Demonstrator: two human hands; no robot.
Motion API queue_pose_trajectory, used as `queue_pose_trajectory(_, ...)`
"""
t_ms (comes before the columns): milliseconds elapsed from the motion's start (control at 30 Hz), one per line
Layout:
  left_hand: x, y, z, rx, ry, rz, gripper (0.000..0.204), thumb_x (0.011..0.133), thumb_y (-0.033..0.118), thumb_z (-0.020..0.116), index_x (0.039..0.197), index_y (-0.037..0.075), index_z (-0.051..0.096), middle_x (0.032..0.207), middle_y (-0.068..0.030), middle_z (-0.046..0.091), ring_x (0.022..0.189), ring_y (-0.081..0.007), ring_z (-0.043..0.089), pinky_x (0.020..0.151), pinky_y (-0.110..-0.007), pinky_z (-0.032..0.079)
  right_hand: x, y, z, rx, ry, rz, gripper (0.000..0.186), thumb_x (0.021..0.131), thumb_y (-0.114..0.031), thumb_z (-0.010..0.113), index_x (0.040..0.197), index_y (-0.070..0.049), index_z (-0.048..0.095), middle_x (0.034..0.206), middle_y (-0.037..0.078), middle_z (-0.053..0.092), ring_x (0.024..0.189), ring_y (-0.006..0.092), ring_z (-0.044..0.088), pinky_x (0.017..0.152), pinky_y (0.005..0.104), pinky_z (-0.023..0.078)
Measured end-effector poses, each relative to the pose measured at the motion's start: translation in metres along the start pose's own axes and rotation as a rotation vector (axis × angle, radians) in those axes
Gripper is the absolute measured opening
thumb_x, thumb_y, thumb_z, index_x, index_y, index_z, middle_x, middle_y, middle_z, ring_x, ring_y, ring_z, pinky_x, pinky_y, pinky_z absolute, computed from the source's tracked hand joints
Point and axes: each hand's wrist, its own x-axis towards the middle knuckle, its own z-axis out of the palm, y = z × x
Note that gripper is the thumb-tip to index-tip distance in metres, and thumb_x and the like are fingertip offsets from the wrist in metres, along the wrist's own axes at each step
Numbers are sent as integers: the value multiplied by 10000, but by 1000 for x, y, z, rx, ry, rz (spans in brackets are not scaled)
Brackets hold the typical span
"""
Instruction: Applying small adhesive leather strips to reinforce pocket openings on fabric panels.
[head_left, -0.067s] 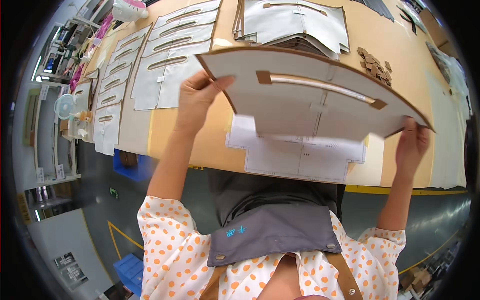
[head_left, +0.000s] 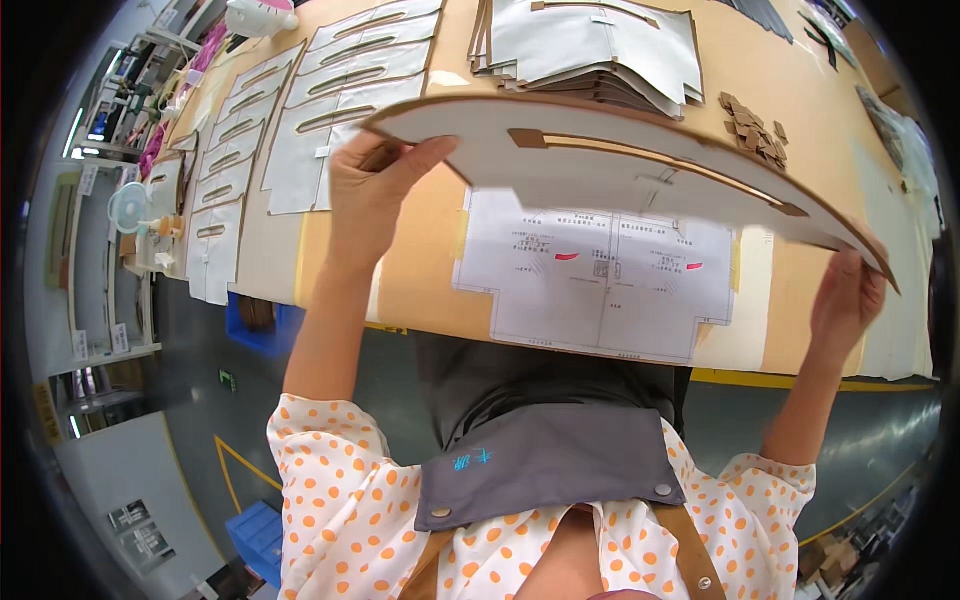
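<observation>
A white flat panel [head_left: 580, 178] with brown edging hangs tilted above the table, bowed along its long far edge. Across it runs a long narrow slot with a brown patch at either end. My left hand [head_left: 368, 195] pinches its left corner between thumb and fingers. At the opposite corner, my right hand [head_left: 846, 302] grips the edge, its fingers partly hidden. Underneath, apart from the panel, lies a white paper pattern [head_left: 555, 312] with printed lines and two red marks, taped to the table. The panel covers the paper's far part.
Beyond the panel stands a stack of similar white panels [head_left: 590, 45]. Small brown pieces [head_left: 752, 130] lie in a heap to its right. Overlapping slotted panels [head_left: 335, 150] fill the table's left side. A small fan [head_left: 128, 208] and a blue bin [head_left: 250, 338] are farther left.
The panel has tipped to a flatter angle to my view, and its near edge has risen, uncovering more of the paper. My left hand has shifted left, my right hand rightward and slightly nearer.
</observation>
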Motion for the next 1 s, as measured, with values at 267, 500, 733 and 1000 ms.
queue_pose_trajectory(267, -74, -42, -21, 595, -299, 472, 183, 818, -75, 729, 972, 23, 721, 1020, -103, 736, 860, -200, 726, 777, -284, 594, -54, -8, 5, -646, -676, -230, 106, 918, -153, 680, 951, -53, 668, 1111, 114, 754, 1158, 322, 670, 1107, 480, 408)
queue_pose_trajectory(500, -89, -67, -20, 947, -560, 601, 349, 804, 34, 716, 1142, 121, 737, 976, -22, 706, 799, -200, 710, 640, -308, 590, -87, 22, 3, -703, -957, -247, 257, 831, -65, 710, 1087, -73, 693, 1168, 59, 724, 1137, 296, 656, 1044, 442, 462)
queue_pose_trajectory(733, -86, -61, -10, 1166, -784, 483, 646, 820, 54, 701, 1407, 299, 582, 1042, -3, 590, 761, -176, 660, 578, -330, 554, -72, 10, 12, -730, -1121, -209, 535, 780, -27, 699, 1306, -106, 648, 1207, 41, 649, 1115, 267, 591, 945, 415, 486)
queue_pose_trajectory(1000, -83, -42, 3, 1319, -924, 336, 762, 779, 11, 714, 1443, 342, 542, 1037, -31, 553, 804, -206, 639, 653, -351, 570, -71, 5, 20, -882, -1301, -168, 745, 742, -19, 699, 1440, -232, 546, 1218, -1, 533, 1137, 223, 500, 988, 373, 413)
